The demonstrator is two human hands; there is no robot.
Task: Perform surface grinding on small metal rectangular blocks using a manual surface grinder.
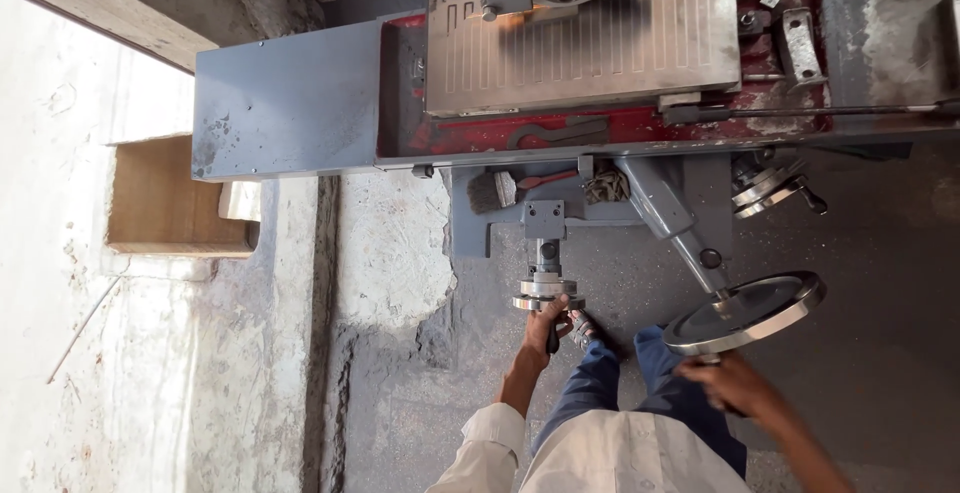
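Below the grey machine (290, 103), we hold two handwheels.
From the head view, our left hand (545, 323) has its grip closed around the small handwheel (546, 293) at six o'clock of the ribbed worktop (590, 48); our right hand (735, 383) grips the lower rim of the large handwheel (745, 311) at four o'clock. A brush (492, 191) lies on the ledge just above.

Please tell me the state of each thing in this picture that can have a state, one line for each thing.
left hand: closed around the small handwheel's rim
small handwheel: gripped from below
right hand: touching the large handwheel's lower edge
large handwheel: tilted, on its angled shaft
grooved table: bare, no workpiece
brush: lying flat on the ledge
spanner: lying in the red tray
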